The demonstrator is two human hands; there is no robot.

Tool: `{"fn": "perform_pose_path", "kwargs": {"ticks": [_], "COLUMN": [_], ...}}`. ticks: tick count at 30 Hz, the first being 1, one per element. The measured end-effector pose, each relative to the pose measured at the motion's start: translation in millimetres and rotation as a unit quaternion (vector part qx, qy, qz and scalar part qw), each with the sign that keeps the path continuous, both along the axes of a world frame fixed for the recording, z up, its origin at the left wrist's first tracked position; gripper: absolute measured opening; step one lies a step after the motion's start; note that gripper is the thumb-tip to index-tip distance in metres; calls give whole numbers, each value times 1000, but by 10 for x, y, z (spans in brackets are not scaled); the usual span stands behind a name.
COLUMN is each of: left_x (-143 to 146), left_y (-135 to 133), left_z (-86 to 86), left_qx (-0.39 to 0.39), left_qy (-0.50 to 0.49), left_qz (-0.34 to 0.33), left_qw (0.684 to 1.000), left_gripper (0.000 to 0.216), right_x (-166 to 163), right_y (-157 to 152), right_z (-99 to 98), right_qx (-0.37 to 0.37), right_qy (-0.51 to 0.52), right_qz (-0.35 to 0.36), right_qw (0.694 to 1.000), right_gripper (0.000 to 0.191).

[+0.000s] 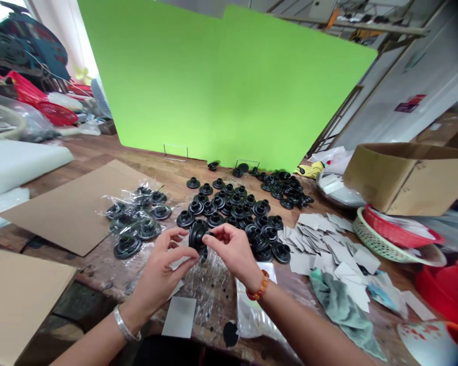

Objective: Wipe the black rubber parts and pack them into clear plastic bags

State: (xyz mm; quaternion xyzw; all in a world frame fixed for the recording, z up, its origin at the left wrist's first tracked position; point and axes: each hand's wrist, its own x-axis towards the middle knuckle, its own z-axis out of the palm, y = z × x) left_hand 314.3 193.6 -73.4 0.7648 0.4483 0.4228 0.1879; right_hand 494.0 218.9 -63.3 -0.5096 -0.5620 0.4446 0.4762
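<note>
Both my hands grip one black round stepped part (197, 235), tilted on its edge above the table's front. My left hand (168, 259) pinches it from the left between thumb and fingers. From the right, my right hand (229, 249) holds it with thumb and fingertips. Just beyond stand many like black parts (236, 203) in loose rows, hubs upward. To the left, several more sit in clear plastic bags (137, 218). Below my hands lies a grey card square (179, 316), and a stack of clear bags (252, 317) is under my right wrist.
Loose grey cards (320, 239) are spread to the right, beside a grey-green cloth (343, 310). A cardboard box (408, 178) and a pale green basket (381, 241) stand further right. Flat cardboard (87, 203) lies on the left. A green panel (221, 86) closes off the back.
</note>
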Motion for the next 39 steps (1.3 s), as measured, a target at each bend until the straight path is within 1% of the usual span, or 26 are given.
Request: {"fn": "perform_pose_path", "kwargs": {"ticks": [2,3,4,6,7,9,10,12,16,18,21,25,27,30,31,33,35,37,38,39], "left_x": [4,10,18,31,33,28,22,14,38,61,79,77,88,130,146,173,185,182,176,169], "left_y": [30,45,60,79,84,86,84,76,56,48,38,8,-15,-37,-37,-25,-6,3,1,-5], "left_z": [5,9,11,6,-3,-34,-51,-80,-90,-75,-48,-42,-55,-75,-77,-70,-46,-14,1,13], "left_qx": [-73,-124,-182,-293,-334,-376,-382,-385,-394,-392,-385,-412,-414,-370,-357,-341,-336,-339,-349,-365], "left_qy": [-59,-99,-145,-244,-291,-368,-394,-421,-440,-455,-474,-469,-458,-459,-465,-483,-498,-503,-509,-519], "left_qz": [-24,-43,-61,-80,-80,-75,-73,-69,-53,-56,-59,-42,-29,5,20,50,64,54,43,34], "left_qw": [995,986,971,921,893,847,833,818,805,798,790,780,786,808,810,805,797,793,786,772], "left_gripper": [9,8,7,9,10,11,12,13,15,16,19,28,27,25,26,29,31,28,26,24], "right_x": [-16,-21,-24,-17,-8,14,23,31,6,-5,-7,-16,-34,-73,-85,-106,-118,-123,-124,-125], "right_y": [-2,-1,0,1,-1,-18,-33,-72,-135,-150,-169,-185,-179,-159,-154,-151,-158,-170,-176,-180], "right_z": [17,22,26,33,36,41,42,41,33,33,28,-16,-56,-121,-139,-164,-171,-164,-157,-148], "right_qx": [4,5,6,-4,-16,-38,-41,-28,36,63,79,64,61,63,60,49,29,12,9,11], "right_qy": [-30,-39,-42,-36,-29,-8,3,9,-67,-99,-106,-68,-50,-45,-40,-20,3,19,22,23], "right_qz": [35,51,65,89,97,105,107,115,116,108,116,109,94,64,55,43,43,48,48,46], "right_qw": [999,998,997,995,995,994,993,993,990,987,984,990,992,995,996,998,999,999,999,999], "right_gripper": [22,21,20,23,28,32,30,23,9,10,10,14,15,15,14,12,11,11,12,12]}}
